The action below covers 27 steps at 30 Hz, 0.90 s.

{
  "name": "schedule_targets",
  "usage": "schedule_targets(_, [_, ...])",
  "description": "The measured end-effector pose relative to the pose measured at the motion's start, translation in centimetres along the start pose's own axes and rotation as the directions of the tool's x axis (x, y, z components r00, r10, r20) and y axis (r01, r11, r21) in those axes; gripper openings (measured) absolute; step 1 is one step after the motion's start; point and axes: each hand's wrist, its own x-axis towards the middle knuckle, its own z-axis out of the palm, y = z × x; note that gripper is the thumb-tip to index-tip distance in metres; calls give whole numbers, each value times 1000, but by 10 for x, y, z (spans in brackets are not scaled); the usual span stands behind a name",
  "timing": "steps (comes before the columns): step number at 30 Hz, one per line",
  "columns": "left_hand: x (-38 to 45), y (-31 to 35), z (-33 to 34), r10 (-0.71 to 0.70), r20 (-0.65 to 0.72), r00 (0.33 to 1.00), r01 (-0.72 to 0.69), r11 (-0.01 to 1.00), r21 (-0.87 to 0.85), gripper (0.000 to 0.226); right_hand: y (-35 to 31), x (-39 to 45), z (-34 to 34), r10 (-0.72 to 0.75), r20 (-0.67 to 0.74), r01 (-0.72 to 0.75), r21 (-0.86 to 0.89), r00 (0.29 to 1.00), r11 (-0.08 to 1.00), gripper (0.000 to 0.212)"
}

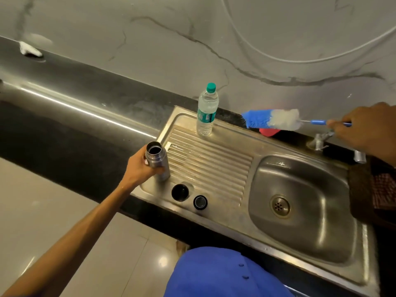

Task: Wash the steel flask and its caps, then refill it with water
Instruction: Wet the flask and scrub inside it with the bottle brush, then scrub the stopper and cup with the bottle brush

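steel flask [157,160] stands upright and uncapped at the left edge of the sink's drainboard [210,161], left hand [140,167] wrapped around its body. two caps [180,192] [200,202] lie just beside it near the front edge. right hand [364,129] pinches the bottle brush [272,121] handle above the tap [321,140]. water bottle [206,110] stands capped at the drainboard's rear.

**One camera, looking down from the head**

There is only one view. The camera sits on the person's head and looks forward and down. It is close above the sink [300,243] and the dark tabletop [64,129]. The wall [171,28] fills the top.
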Motion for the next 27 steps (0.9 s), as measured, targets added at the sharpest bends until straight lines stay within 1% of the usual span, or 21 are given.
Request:
schedule_targets(5, [-24, -13, -3, -53, -37, 998, 53, 998, -18, 65, -13, 3, 1, -36, -16, 36, 28, 999, 999, 91])
schedule_targets(8, [-34, -18, -4, -54, 5, 999, 54, 999, -6, 65, -11, 13, 14, -53, 0, 53, 81, 999, 995, 91])
schedule_targets(10, [-41, -20, -4, -51, 32, 998, 51, 999, -1, 66, -12, 11, 15, -49, -16, 50, 133, 999, 990, 92])
schedule_targets(13, [-47, -21, -1, -98, 42, 994, 99, 995, -6, 74, -6, 13, 24, -57, -26, 60, 149, 998, 987, 92])
schedule_targets(15, [-55, -23, 8, -165, 1, 986, 165, 986, -18, 88, -5, 16, 30, -61, -27, 64, 130, 998, 989, 92])
schedule_targets(16, [-63, -23, 16, -238, -66, 969, 235, 971, -39, 95, -2, 18, 33, -68, -20, 70, 125, 997, 990, 91])
schedule_targets(17, [-75, -21, 28, -338, -145, 930, 332, 941, -59, 99, -3, 15, 32, -72, -20, 74, 125, 997, 989, 91])
schedule_targets(18, [-91, -14, 43, -448, -197, 872, 447, 893, -51, 101, -5, 10, 26, -70, -18, 72, 130, 997, 989, 91])
schedule_targets(19, [-107, -9, 61, -522, -204, 828, 535, 845, 8, 101, -5, 7, 21, -70, -31, 73, 126, 997, 989, 91])
schedule_targets(20, [-124, -3, 80, -539, -180, 823, 560, 822, 102, 97, -1, 4, 21, -71, -27, 74, 127, 997, 989, 92])
schedule_targets(21, [-141, 1, 99, -479, -153, 865, 501, 841, 201, 89, 3, 4, 22, -83, -27, 86, 129, 996, 988, 92])
schedule_targets(22, [-157, 7, 116, -332, -122, 935, 353, 891, 284, 75, 6, 1, 22, -86, -11, 87, 125, 996, 988, 92])
schedule_targets(23, [-168, 11, 132, -108, -88, 990, 133, 924, 358, 60, 8, -2, 22, -88, -14, 89, 106, 996, 990, 92])
schedule_targets(24, [-169, 14, 141, 119, -15, 993, -101, 892, 440, 48, 7, -6, 18, -88, -11, 89, 88, 996, 992, 92])
schedule_targets(25, [-163, 17, 149, 309, 100, 946, -315, 795, 518, 44, 9, -10, 16, -86, -6, 86, 76, 996, 993, 91])
schedule_targets(26, [-153, 21, 154, 409, 219, 886, -455, 674, 582, 48, 9, -13, 12, -86, 10, 85, 68, 996, 994, 89])
schedule_targets(27, [-141, 25, 159, 408, 303, 861, -505, 622, 598, 55, 7, -17, 5, -89, 13, 88, 60, 996, 994, 88])
